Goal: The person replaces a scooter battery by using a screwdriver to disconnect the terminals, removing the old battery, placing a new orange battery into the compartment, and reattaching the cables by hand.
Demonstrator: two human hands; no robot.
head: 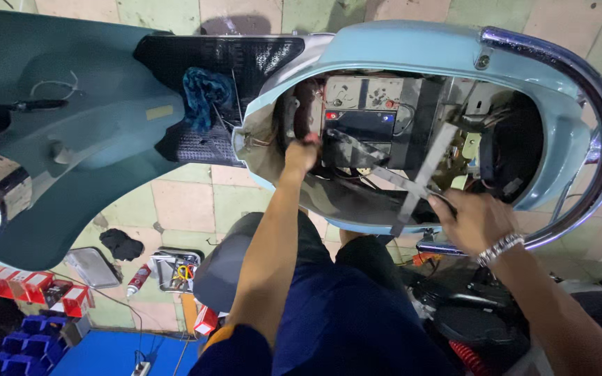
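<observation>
Metal strap [412,182] pinched in right hand [474,221] grip.

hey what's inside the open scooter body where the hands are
Inside the scooter body: a battery, wires, a flat metal bracket. The left hand reaches in; the right hand holds the bracket. Deeper parts are dark, hidden.

Left hand's fingers [306,141] buried in the scooter's open compartment [357,202], battery wiring [357,125] too tangled to read, scooter front [8,174] cut off at left (headlamp included), red boxes [29,285] too small.
</observation>
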